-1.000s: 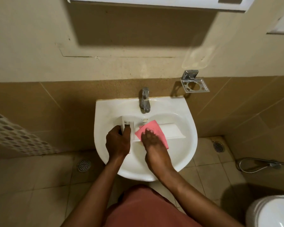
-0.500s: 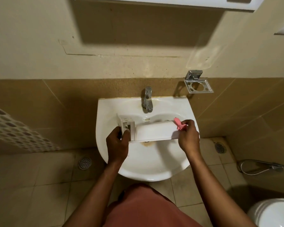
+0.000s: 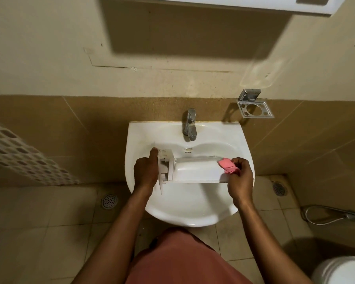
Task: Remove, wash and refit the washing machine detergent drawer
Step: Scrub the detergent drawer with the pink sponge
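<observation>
Nearest the camera, reddish-brown clothing (image 3: 182, 261) at the bottom edge, with two bare forearms reaching forward over it. Down in the right corner, part of a white toilet (image 3: 342, 271); a little farther, on the tiled floor to the left, a round floor drain (image 3: 109, 201). Next, the front rim of a white sink (image 3: 184, 214). Over its basin, held lengthwise from left to right and roughly level, the white detergent drawer (image 3: 195, 171). At its left end, the left hand (image 3: 145, 173), fingers curled round the end piece in a grip, thumb pointing up along it. At its right end, the right hand (image 3: 241, 181), fingers curled, pinching a crumpled pink cloth (image 3: 227, 166) against the drawer's far right corner. Beyond the drawer, at the back of the sink, a chrome tap (image 3: 190, 124). On the tiled wall, up and to the right of the tap, a chrome holder (image 3: 254, 108) with a round opening. At the left edge, a white perforated basket (image 3: 19, 156), blurred. Topmost, the underside of a white cabinet (image 3: 234, 3), with its shadow on the cream wall below.
</observation>
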